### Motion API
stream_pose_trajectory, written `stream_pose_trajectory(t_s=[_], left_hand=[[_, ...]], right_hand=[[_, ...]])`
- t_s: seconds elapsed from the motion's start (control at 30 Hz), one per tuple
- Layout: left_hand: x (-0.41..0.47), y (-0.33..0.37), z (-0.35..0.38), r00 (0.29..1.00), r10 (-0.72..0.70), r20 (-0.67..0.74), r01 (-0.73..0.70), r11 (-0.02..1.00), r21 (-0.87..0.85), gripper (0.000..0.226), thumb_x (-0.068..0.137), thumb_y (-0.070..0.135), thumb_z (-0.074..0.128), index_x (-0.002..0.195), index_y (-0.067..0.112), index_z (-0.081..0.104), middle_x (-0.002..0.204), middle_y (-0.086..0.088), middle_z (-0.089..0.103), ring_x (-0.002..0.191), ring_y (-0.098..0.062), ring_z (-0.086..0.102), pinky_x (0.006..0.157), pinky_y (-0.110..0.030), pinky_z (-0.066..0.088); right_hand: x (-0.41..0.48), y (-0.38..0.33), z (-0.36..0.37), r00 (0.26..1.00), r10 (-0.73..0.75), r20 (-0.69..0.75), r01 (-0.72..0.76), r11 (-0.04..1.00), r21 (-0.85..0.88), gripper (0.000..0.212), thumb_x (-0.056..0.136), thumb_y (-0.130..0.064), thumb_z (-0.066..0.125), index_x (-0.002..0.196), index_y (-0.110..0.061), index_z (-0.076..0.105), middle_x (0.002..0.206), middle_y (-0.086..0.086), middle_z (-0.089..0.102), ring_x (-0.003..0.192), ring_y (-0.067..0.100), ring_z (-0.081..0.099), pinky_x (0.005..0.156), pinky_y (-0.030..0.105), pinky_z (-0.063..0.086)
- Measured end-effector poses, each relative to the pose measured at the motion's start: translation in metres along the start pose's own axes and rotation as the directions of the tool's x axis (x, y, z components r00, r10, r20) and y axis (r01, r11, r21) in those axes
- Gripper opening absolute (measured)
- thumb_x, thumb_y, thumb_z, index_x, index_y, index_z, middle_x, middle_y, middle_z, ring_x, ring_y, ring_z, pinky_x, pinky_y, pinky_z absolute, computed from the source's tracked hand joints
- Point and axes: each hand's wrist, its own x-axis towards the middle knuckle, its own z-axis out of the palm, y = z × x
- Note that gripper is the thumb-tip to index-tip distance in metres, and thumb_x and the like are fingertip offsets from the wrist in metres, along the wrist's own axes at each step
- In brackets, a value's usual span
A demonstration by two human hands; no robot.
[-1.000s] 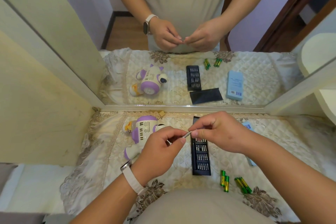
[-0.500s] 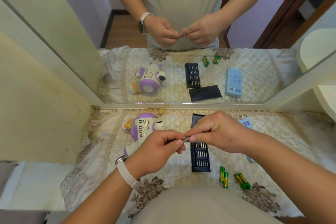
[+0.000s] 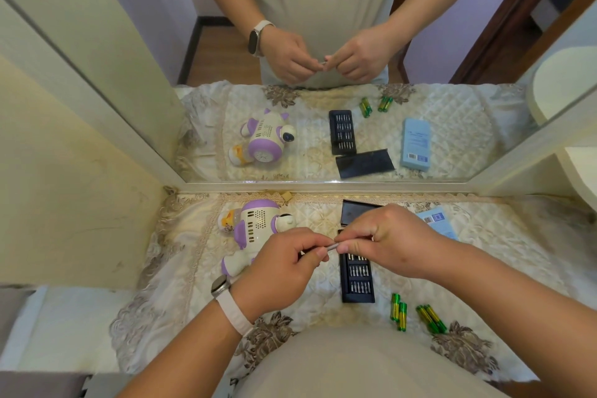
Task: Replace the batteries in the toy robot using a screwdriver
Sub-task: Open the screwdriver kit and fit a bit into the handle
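A thin silver screwdriver [image 3: 331,247] is held level above the table, pinched from both ends. My left hand [image 3: 284,271] grips its left end with thumb and fingertips; my right hand [image 3: 387,241] holds its right end, which is mostly hidden in my fingers. The white and purple toy robot [image 3: 255,229] lies on its front on the quilted cloth, just left of my left hand. A black tray of screwdriver bits [image 3: 357,279] lies open under my hands. Two pairs of green and yellow batteries [image 3: 398,311] [image 3: 431,318] rest near the front edge.
A mirror [image 3: 323,107] stands along the back of the table and repeats the whole scene. The tray's black lid [image 3: 355,212] and a light blue box [image 3: 436,221] lie behind my right hand. A cream wall panel [image 3: 74,203] closes the left side.
Both hands have stayed together on the screwdriver, drifting slightly nearer to me. My fingers have shifted a little along the shaft. The toy, tray and batteries have not moved.
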Motion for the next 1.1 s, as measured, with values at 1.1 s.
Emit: stream_pose_trajectory(t_s=[1.1], left_hand=[[0.008,0.011,0.011,0.852,-0.484,-0.199,0.251,0.712,-0.656,0.009,0.089,0.013,0.069,0.087,0.007,0.062,0.08,-0.01,0.072,0.075,-0.02,0.07,0.063,-0.026,0.052]], right_hand=[[0.006,-0.002,0.05,0.956,0.281,0.083,-0.267,0.716,0.645,0.013,0.092,-0.02,0.063,0.103,-0.022,0.056,0.083,-0.004,0.072,0.087,0.017,0.069,0.078,0.036,0.057]])
